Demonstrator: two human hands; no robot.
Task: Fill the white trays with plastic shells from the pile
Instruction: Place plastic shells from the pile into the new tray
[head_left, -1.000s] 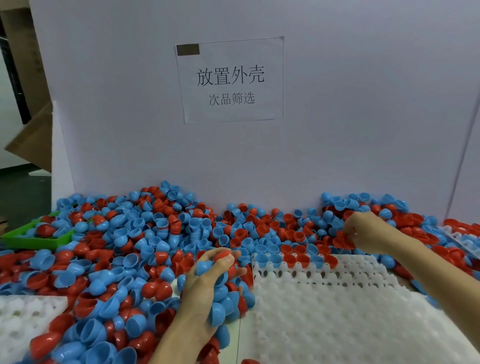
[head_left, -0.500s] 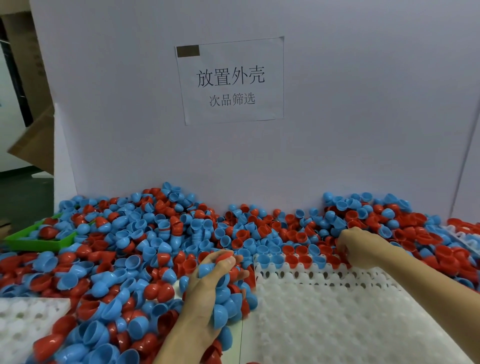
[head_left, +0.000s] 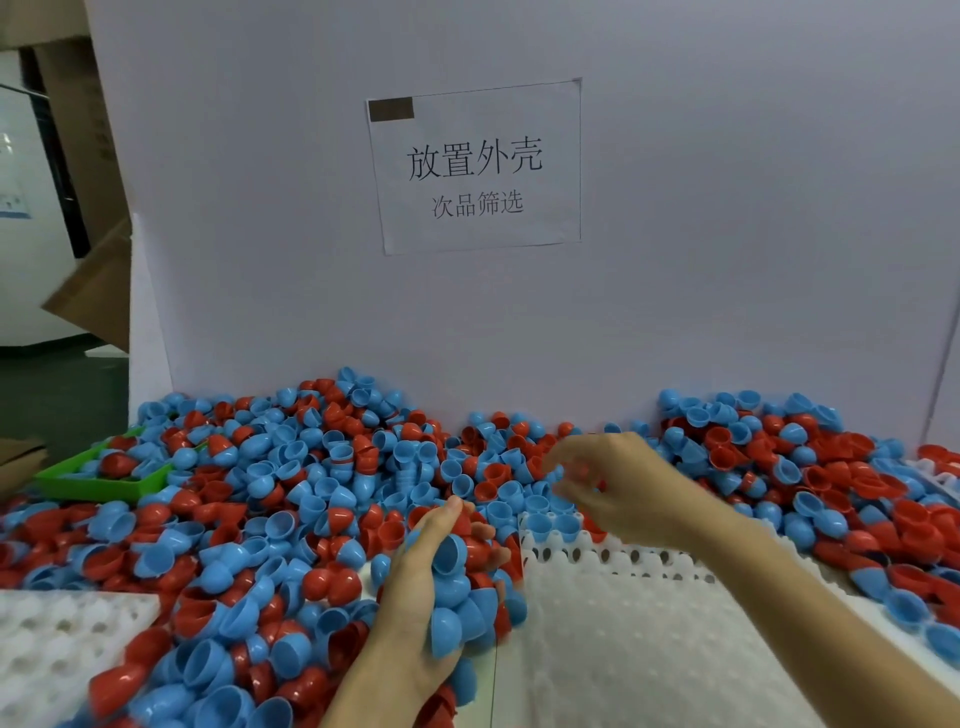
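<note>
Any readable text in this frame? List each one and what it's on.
"放置外壳": large top line on the white paper sign stuck to the white backboard.
"次品筛选": smaller second line on the same sign.
Dark rectangle in the sign's top left corner: no text legible.
Blue marking on the white object at the far left edge: too blurred to read.
Plastic shells, white tray, green bin: no visible text.
</note>
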